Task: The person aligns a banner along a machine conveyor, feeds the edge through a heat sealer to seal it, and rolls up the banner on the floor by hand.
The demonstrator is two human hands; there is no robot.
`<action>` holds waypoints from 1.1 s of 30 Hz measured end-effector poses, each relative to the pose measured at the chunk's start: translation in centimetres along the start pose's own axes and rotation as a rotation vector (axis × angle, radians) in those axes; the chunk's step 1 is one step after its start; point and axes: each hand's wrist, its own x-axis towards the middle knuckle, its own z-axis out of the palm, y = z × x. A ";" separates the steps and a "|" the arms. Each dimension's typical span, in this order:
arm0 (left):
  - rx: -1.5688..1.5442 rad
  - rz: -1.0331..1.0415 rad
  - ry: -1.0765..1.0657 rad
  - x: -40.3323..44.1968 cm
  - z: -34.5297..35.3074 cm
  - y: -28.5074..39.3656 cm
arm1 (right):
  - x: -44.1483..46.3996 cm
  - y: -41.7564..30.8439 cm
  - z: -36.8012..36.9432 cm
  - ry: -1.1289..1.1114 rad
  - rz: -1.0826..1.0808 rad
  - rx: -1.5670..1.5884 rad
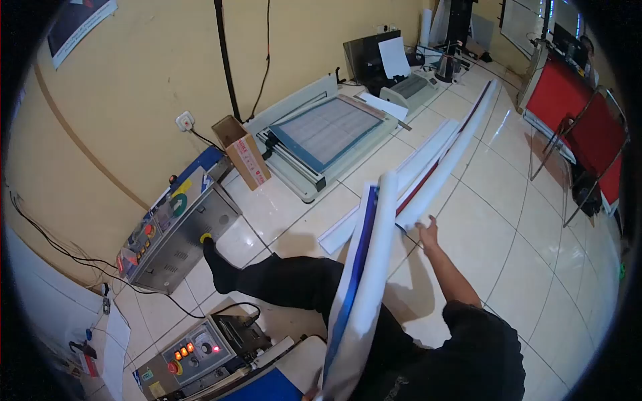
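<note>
Over our lap slants the blue-striped roll (pixel 370 287), smooth white sheeting curled lengthwise into a tube. Beyond its far end, the slim red-striped roll (pixel 451 164) lies on glossy floor tiles (pixel 491 224). Right of the blue-striped roll, our right hand (pixel 429 234), fingers parted and bent, is just beside the red-striped roll's near end. Our left hand (pixel 311 394) shows at the blue-striped roll's near end; whether it grips, we cannot tell.

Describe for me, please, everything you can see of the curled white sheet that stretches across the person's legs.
The white sheet is long and smooth, like paper or vinyl, its right side curled into a tube, its left side flatter, with a blue-purple band between. It slants up across the person's legs from the picture's bottom edge, where the left hand shows beside it; its grip is unclear.
</note>
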 end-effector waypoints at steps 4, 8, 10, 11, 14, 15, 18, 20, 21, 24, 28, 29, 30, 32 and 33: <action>0.018 -0.174 0.022 0.7 -0.4 0.2 | 7.4 3.5 2.6 0.194 0.069 -0.409; 0.022 -0.245 0.029 1.3 -0.4 0.6 | 12.5 5.5 6.9 0.108 -0.099 -0.075; 0.023 -0.259 0.033 1.6 -0.3 0.6 | 8.5 -0.5 6.7 -0.171 0.068 0.038; 0.019 -0.266 0.040 1.7 -0.4 0.6 | 5.7 -1.8 7.0 -0.169 0.074 0.041; 0.009 -0.283 0.041 2.1 -0.6 0.6 | -2.2 -0.7 7.8 -0.030 -0.191 -0.196; 0.004 -0.285 0.040 2.2 -0.6 0.5 | -4.4 1.1 7.6 -0.112 -0.196 -0.196; -0.002 -0.294 0.041 2.2 -0.9 0.4 | -9.7 1.8 5.8 -0.168 -0.040 0.093; -0.004 -0.286 0.049 2.1 -1.0 0.1 | -9.5 0.2 3.7 -0.254 0.145 0.307; -0.011 -0.283 0.058 2.0 -1.1 0.0 | -9.7 -2.3 2.3 -0.188 0.066 0.307; -0.049 -0.282 0.098 1.6 -1.0 -0.3 | -5.7 -4.7 -3.5 -0.125 -0.160 0.444; -0.448 -0.283 0.405 -3.1 -1.8 -4.8 | -3.1 -7.9 -11.1 0.005 -0.019 0.549; -0.535 -0.289 0.510 -3.1 -1.6 -4.7 | -1.7 -6.7 -11.9 0.016 0.087 0.559; -0.383 -0.350 0.455 0.1 -0.1 -0.3 | 0.0 -3.5 -12.8 0.006 0.188 0.489; -0.262 -0.351 0.300 5.6 2.8 7.0 | 1.1 3.0 -11.8 0.016 0.294 0.336; -0.429 -0.336 0.350 7.0 5.3 5.5 | 0.8 4.6 -11.2 0.036 0.295 0.256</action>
